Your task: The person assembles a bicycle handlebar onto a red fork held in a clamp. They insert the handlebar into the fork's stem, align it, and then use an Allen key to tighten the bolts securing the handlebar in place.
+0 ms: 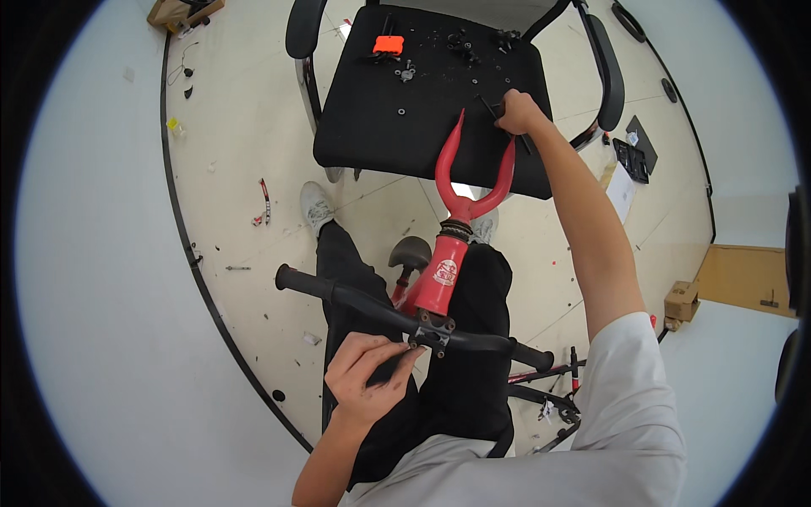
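A small red bike frame with a fork leans between my legs, its two fork ends resting at the chair seat. The black handlebar runs across my lap, held in a black stem clamp with bolts at its corners. My left hand is closed in a pinch at the clamp's lower left corner; whatever is between the fingertips is too small to tell. Over the seat's right side, my right hand is closed around a thin black rod-like tool, partly hidden by the fingers.
On the seat lie an orange piece, a metal part, dark bolts and fittings and small nuts. A black saddle sits behind the frame. Black-and-red bike parts, a tool case and a cardboard box are on the floor.
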